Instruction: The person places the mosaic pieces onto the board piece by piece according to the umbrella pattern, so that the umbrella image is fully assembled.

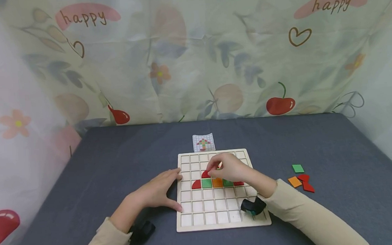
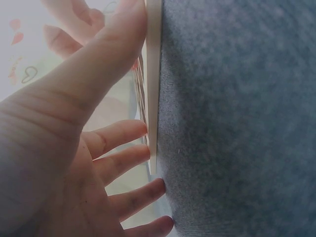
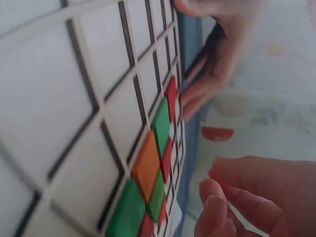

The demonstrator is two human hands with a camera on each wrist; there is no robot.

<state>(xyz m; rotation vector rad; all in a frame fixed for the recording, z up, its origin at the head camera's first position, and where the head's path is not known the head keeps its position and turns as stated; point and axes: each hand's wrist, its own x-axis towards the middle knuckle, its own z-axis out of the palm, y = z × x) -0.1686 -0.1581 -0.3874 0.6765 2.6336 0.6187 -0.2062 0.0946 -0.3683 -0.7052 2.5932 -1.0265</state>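
A light wooden grid board point(image 1: 193, 228) lies on the dark table. My left hand point(image 1: 158, 189) spreads along its left side, thumb and fingertips right at the edge. Over the upper middle of the grid is my right hand point(image 1: 231, 169), its fingers curled and thumb close to the index finger; no piece shows between them in the right wrist view. Its fingertips overlap a red rounded piece point(image 1: 205, 174). The row below holds a red quarter-round point(image 1: 196, 184), a green square point(image 1: 206, 183), an orange square point(image 3: 146, 165), another green square point(image 1: 228, 183) and a red piece point(image 1: 238, 183).
Behind the board lies a small pattern card point(image 1: 203, 141) with a coloured shape on a grid. To the right are a loose green square point(image 1: 298, 168), an orange square point(image 1: 294, 182) and red pieces point(image 1: 308, 186). A printed curtain point(image 1: 191, 62) hangs behind the table.
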